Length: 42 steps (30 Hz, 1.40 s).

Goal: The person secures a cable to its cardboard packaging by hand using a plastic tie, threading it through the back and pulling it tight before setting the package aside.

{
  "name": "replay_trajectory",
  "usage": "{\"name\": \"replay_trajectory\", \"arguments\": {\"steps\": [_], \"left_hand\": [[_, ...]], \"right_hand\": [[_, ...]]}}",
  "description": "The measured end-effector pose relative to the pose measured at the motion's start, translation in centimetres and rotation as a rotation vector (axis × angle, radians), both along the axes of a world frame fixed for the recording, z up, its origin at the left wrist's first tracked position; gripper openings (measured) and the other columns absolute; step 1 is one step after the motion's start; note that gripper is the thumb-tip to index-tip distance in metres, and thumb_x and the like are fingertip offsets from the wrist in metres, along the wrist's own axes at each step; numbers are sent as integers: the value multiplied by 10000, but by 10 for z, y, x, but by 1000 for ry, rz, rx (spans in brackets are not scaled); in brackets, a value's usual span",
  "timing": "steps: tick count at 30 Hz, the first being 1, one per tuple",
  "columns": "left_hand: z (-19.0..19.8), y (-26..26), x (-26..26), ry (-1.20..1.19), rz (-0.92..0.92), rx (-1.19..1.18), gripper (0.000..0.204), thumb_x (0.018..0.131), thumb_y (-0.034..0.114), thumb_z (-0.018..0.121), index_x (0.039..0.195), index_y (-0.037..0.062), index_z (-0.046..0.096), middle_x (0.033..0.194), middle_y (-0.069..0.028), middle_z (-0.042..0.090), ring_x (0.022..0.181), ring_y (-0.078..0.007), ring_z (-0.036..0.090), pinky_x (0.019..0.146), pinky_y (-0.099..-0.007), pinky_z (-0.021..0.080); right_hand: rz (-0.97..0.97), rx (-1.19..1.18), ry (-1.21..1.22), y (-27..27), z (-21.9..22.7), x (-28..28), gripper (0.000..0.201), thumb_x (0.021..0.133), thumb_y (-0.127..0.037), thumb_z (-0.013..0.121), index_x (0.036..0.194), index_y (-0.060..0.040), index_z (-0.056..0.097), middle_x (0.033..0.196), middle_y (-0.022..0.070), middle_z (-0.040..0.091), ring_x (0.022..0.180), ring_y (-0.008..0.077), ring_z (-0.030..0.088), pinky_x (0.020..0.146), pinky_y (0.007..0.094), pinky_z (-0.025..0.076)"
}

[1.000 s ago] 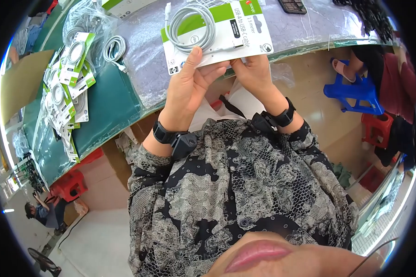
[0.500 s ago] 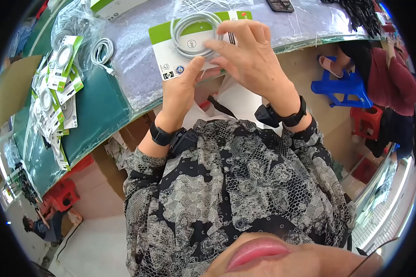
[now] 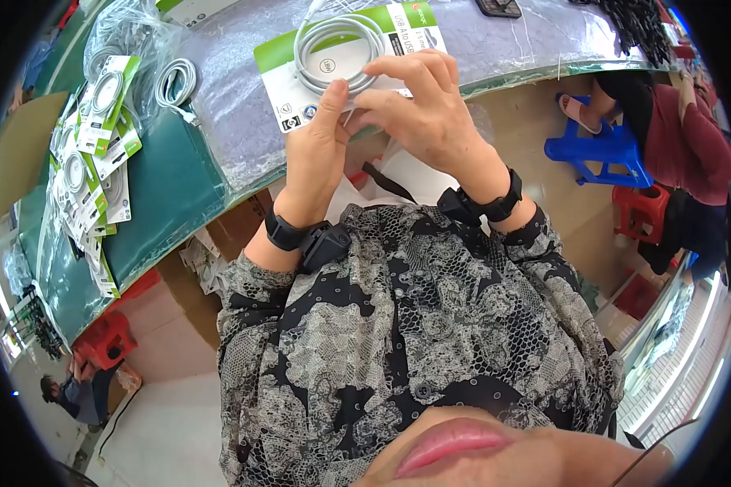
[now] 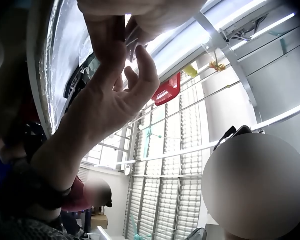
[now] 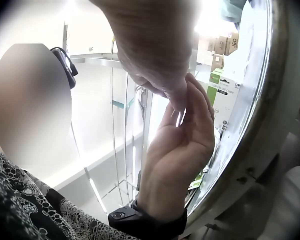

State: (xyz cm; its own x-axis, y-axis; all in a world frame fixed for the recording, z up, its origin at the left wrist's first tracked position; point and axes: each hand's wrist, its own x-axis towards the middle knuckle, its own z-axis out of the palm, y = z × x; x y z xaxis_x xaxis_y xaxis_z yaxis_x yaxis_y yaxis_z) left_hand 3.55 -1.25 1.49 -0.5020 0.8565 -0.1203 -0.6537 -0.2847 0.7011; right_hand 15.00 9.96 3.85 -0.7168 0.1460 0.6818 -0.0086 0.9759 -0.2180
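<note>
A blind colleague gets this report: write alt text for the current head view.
A person's left hand holds a green-and-white card bearing a coiled grey cable, while the right hand has bent fingers at the coil's edge. Farther left, more carded cables lie piled on a green tabletop.

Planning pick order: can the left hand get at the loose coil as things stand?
Probably not without letting go: the left hand holds the card. Otherwise the way looks free; the loose coil lies uncovered beside the bag.
</note>
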Motion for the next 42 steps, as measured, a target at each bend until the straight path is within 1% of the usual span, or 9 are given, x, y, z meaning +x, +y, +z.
{"name": "replay_trajectory", "arguments": {"steps": [5,11,14,19,22,23,26,35,42], "left_hand": [[-2,0,-1,-42,-12,-15,345,937,114,543,1254,8,460,1137,-105,583,987,-190,607,816,-322,535],[0,1,-1,20,-37,-47,362,920,86,563,1258,7,458,1136,-92,586,993,-180,600,818,-315,528],[-1,1,-5,102,31,-131,354,898,39,580,1235,-1,479,1120,-90,596,985,-181,603,826,-306,521],[1,0,0,206,185,-58,303,871,3,602,1166,-17,535,1111,-95,603,967,-178,609,815,-299,522],[0,-3,-1,891,304,-65,265,822,-15,645,1081,-16,587,1071,-124,611,949,-212,625,792,-307,530],[0,-1,-4,897,310,-55,265,822,-15,645,1081,-16,587,1071,-124,611,949,-212,625,792,-307,530],[6,9,-10,1282,501,207,295,762,-20,692,1045,-4,611,1019,-142,603,951,-262,635,777,-331,541],[21,13,-25,1312,470,269,348,715,-26,724,1048,6,626,981,-140,574,973,-301,632,823,-364,547],[39,5,-39,1631,403,353,375,683,-8,743,1041,52,650,1038,-125,559,1000,-342,622,841,-377,550]], "right_hand": [[-50,67,54,-5,-7,-5,207,666,-90,692,854,-157,637,1046,-30,584,911,189,513,893,339,340],[-45,-84,80,-3,-7,-9,185,675,-35,687,814,-129,609,1018,-11,613,886,224,517,867,346,369],[-28,-143,107,-2,-10,-12,186,674,-20,686,812,-113,604,1006,3,620,884,241,521,851,368,395],[31,-152,208,1,-19,-17,183,676,2,686,819,-81,608,994,40,621,906,274,532,827,420,434],[27,-129,270,1,-24,-18,182,668,-5,681,821,-85,624,1005,33,616,934,265,533,864,420,425],[10,-115,300,0,-25,-18,186,660,-18,676,824,-98,638,1013,15,613,950,247,532,903,406,410],[-10,-108,340,1,-28,-17,201,651,-34,669,836,-111,658,1033,2,607,971,231,531,949,406,390],[28,-106,237,6,-22,-16,257,648,-97,680,904,-118,676,1126,30,574,1070,267,518,995,473,336],[143,-214,-42,10,-29,4,384,664,-183,712,1038,-121,650,1224,56,530,1202,296,449,1037,500,287]]}}
